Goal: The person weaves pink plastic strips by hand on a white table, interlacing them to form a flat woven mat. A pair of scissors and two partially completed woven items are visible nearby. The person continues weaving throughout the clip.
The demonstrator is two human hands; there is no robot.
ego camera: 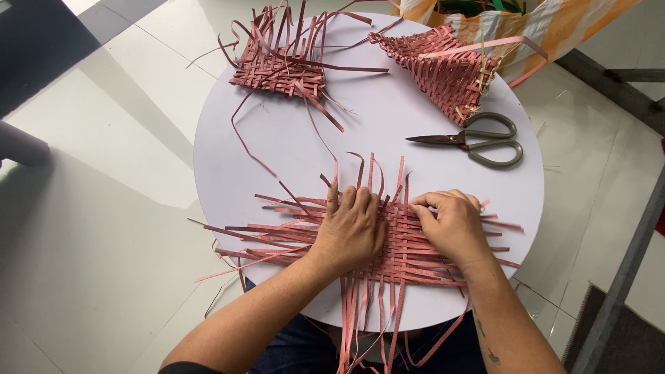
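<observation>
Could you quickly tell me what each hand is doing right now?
Left hand: open, flat on the reddish woven strip mat.
Right hand: fingers curled, pinching a mat strip.

Round white table (291, 149) — three woven mats (409, 260), scissors (478, 140).

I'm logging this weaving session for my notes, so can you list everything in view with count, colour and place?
Round table: one, white, centre of view.
Flat woven mat of strips: one, reddish-pink, near edge of the table, loose ends sticking out on all sides.
Partly woven piece: one, reddish-pink, far left of the table, loose ends up.
Cone-shaped woven piece: one, reddish-pink, far right of the table.
Loose strip: one, reddish-pink, curling on the table left of centre.
Scissors: one pair, dark blades, grey-green handles, right side, shut.
Striped bag: one, orange and white, beyond the table.
Tiled floor: white, glossy.
Left hand: pressing flat on the mat.
Right hand: fingers curled on the mat's strips.
</observation>
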